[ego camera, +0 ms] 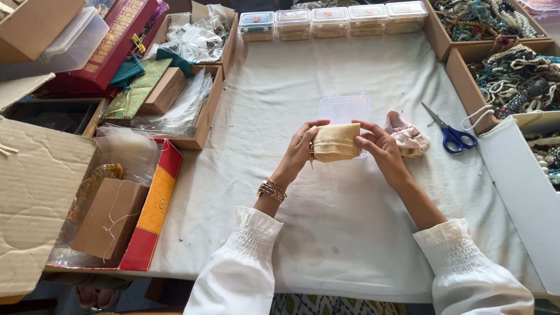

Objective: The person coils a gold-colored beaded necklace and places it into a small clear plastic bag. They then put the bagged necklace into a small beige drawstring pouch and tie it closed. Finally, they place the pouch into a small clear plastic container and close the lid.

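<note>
Both hands, left (298, 150) and right (379, 149), clamp a gold pouch (336, 142) between them, above the surface (326, 233). A clear box (344, 108) sits just beyond the grip, scissors (448, 132) further right.

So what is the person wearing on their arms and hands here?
Both arms wear white long sleeves with smocked, gathered cuffs that puff out above. The left hand has a stack of gold-coloured bangles at its wrist. The right hand shows no jewellery or glove.
</note>
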